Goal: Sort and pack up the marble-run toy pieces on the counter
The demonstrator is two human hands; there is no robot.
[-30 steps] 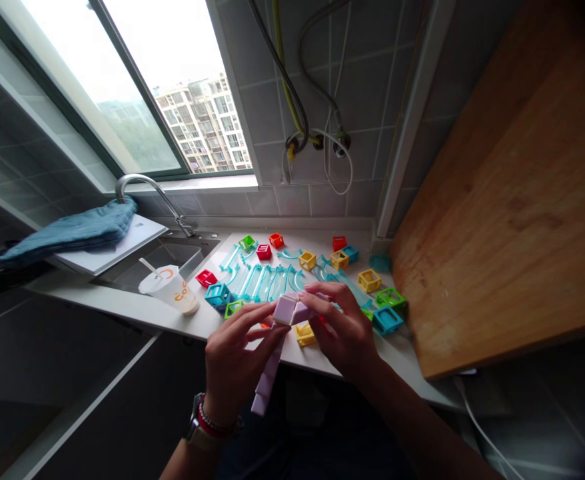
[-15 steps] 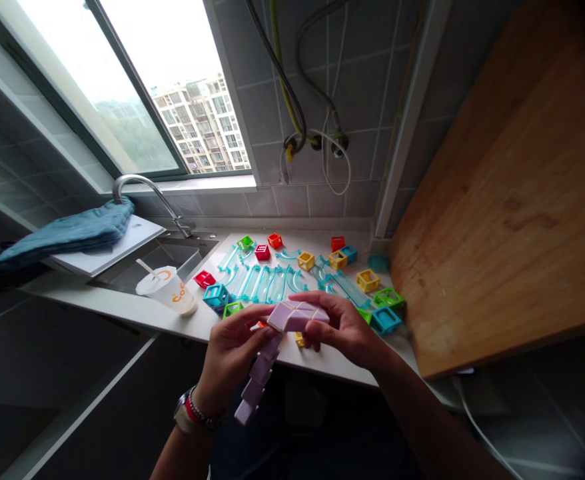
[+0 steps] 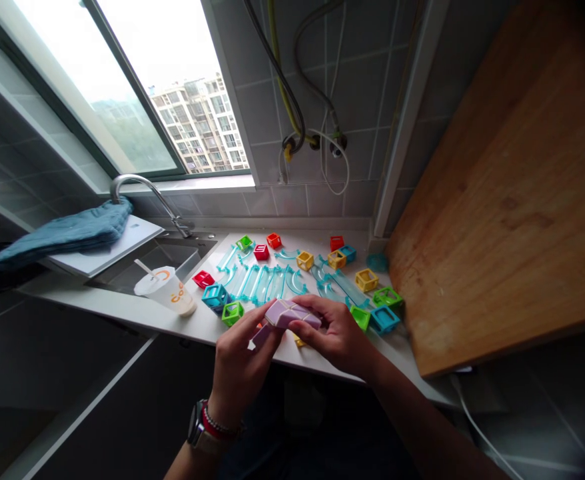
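A large pale-brown wooden board [image 3: 512, 200] stands to the right of the hands, and a dark-framed glass window [image 3: 137, 100] is beyond them to the left. Below the hands and beyond them runs a smooth white countertop [image 3: 207, 325], with a grey metal sink [image 3: 188, 259] set into it on their left. Further left, well apart from the hands, lies a blue quilted cloth [image 3: 72, 233].

The left hand [image 3: 245, 353] and the right hand [image 3: 340, 337] are close together over the counter's near edge. Left of the left hand stands a white cup with orange print [image 3: 167, 290]; beyond the fingertips lie clear teal plastic track pieces [image 3: 267, 283].

Between the hands, held off the counter, is a lilac segmented block strip with pale seams [image 3: 291, 312]. Its upper part runs crosswise from hand to hand, dipping slightly towards the right one; another segment seems to slant down at the left hand's fingers. Both hands touch it, so neither is nearer: each pinches one end between thumb and fingers, though how tightly cannot be told.

Smallest are the open-framed plastic cubes: a green one [image 3: 232, 313] just left of the left hand, a second green one [image 3: 360, 319] just right of the right hand, and a yellow one [image 3: 299, 341], mostly hidden, near the right thumb
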